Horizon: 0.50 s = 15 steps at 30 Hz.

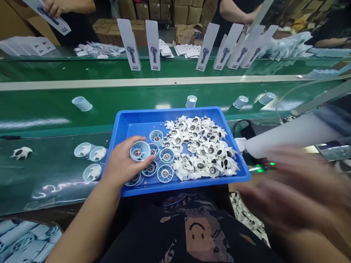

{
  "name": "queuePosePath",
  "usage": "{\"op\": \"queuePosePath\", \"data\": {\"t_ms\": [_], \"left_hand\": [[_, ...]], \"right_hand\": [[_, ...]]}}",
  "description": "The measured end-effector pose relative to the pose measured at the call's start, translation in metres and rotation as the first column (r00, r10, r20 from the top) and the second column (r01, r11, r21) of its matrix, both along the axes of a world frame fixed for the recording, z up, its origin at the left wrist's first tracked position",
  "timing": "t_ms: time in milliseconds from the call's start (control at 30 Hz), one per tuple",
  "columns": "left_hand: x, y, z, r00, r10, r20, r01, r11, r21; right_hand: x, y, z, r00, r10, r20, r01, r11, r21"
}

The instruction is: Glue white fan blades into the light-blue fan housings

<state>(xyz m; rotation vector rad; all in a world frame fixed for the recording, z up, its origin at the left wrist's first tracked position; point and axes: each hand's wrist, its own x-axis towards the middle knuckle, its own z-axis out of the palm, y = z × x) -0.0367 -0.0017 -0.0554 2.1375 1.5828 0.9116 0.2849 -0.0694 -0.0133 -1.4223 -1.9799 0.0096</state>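
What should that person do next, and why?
Maybe bring one white fan blade to the blue cup in the left hand: no blade shows inside it, while the three cups left of the tray have white blades showing.

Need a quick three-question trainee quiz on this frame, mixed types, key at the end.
1. Multiple choice: what does the left hand hold?
A) a printed white box
B) a light blue cup
C) a black cable
2. True or false: the right hand shows as a blur, beyond the right side of the blue tray.
3. Fill in: seen from the wearer's side, the white bladed parts lie heaped toward the ____ side of the tray.

Key: 1: B; 2: True; 3: right
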Motion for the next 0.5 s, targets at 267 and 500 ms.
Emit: {"op": "queuePosePath", "data": {"t_ms": [267,500], "left_hand": [[-0.003,-0.003,0.0,0.999,-0.034,-0.024,0.033,0.998,-0.057],[-0.002,-0.004,0.004,0.995,-0.095,-0.032,0.092,0.991,-0.093]], "right_hand": [[-0.05,0.055,-0.038,0.768,0.255,0.588,0.149,0.821,-0.551],[-0.065,0.047,-0.034,0.696,0.175,0.697,0.364,0.751,-0.552]]}}
